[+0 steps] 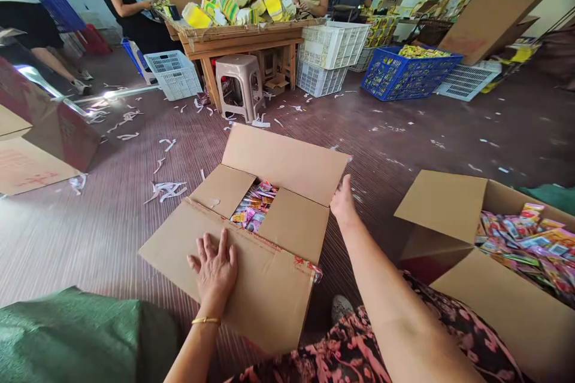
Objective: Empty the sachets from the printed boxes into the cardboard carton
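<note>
Pressing flat and spread on the near flap, left hand (214,268) steadies the box (251,233) at frame centre, right hand (342,202) curled on the far flap's edge; packets (252,206) could snag, buckling the flaps.

I'm counting two open cardboard boxes of packets: one (265,215) under two hands, left hand (214,269) and right hand (344,202), another (494,263) sitting right. I'm seeing one blue crate (406,75), three white crates (173,75) (335,42) (320,79), one stool (240,85), one wooden table (238,39). Four other people are showing at back.
</note>
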A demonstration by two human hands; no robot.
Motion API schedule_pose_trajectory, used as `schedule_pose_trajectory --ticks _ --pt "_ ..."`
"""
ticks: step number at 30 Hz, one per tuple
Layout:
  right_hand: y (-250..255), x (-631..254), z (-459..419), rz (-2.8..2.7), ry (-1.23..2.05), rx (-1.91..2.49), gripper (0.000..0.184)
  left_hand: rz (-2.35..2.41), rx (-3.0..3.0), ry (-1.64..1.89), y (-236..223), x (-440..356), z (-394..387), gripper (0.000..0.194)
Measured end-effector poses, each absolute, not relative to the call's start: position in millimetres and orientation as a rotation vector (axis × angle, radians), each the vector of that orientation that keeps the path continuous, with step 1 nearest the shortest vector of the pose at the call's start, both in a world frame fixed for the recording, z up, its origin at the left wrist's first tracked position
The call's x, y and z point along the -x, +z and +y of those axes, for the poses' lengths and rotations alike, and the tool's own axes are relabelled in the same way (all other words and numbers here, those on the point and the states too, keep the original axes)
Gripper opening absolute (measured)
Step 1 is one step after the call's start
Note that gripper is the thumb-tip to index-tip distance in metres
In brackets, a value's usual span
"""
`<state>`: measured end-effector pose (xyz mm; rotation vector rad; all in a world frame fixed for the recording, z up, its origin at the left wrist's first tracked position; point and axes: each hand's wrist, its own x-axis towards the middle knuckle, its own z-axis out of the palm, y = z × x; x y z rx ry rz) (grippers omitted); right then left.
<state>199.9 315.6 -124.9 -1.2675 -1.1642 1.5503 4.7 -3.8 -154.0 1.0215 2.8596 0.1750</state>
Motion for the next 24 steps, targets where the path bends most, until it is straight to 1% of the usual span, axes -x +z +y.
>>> schedule_pose_trajectory --ticks 2,3,5,6,7,8,10,12,15,17,20,24 --pt "-106.2 -204.4 296.8 -1.222 1.618 1.118 0.093 2.856 -1.019 0.209 -153.3 -6.0 -5.3 0.056" --pt "-100.7 -207.9 281.3 -1.327 1.648 1.076 0.094 2.856 -1.016 0.232 -153.3 -6.2 -6.2 0.056" --pt "-100.9 -213.7 238.9 -1.764 1.607 1.034 0.084 2.871 -1.023 0.32 -154.0 -5.7 -8.6 0.055" --pt "-106.5 -214.7 213.9 -2.051 1.49 1.008 0.074 2.881 -1.017 0.401 -154.7 -4.9 -9.8 0.055" --pt "-114.7 -214.2 188.3 -2.346 1.292 0.975 0.066 2.892 -0.996 0.502 -155.3 -4.0 -10.9 0.056" --pt "-124.1 -212.3 163.8 -2.539 1.05 0.963 0.066 2.904 -0.962 0.607 -155.8 -3.0 -11.9 0.057" --pt "-141.8 -206.4 123.9 -2.687 0.653 1.007 0.07 2.926 -0.907 0.743 -155.6 -1.6 -13.7 0.059" --pt "-152.7 -201.4 101.3 -2.711 0.462 1.064 0.067 2.947 -0.925 0.696 -153.6 -2.4 -15.5 0.059" --pt "-155.8 -199.6 94.9 -2.751 0.403 1.092 0.063 2.952 -0.962 0.488 -149.2 -8.5 -17.3 0.054" --pt "-154.6 -199.9 98.5 -2.758 0.406 1.111 0.062 2.954 -0.924 0.429 -147.5 -11.1 -14.7 0.052" --pt "-154.0 -199.2 103.9 -2.758 0.456 1.108 0.061 2.956 -0.809 0.444 -147.7 2.0 -0.5 0.056" --pt "-153.2 -200.7 110.3 -2.693 0.595 1.091 0.058 2.893 -0.498 0.532 -142.3 59.0 30.6 0.065"
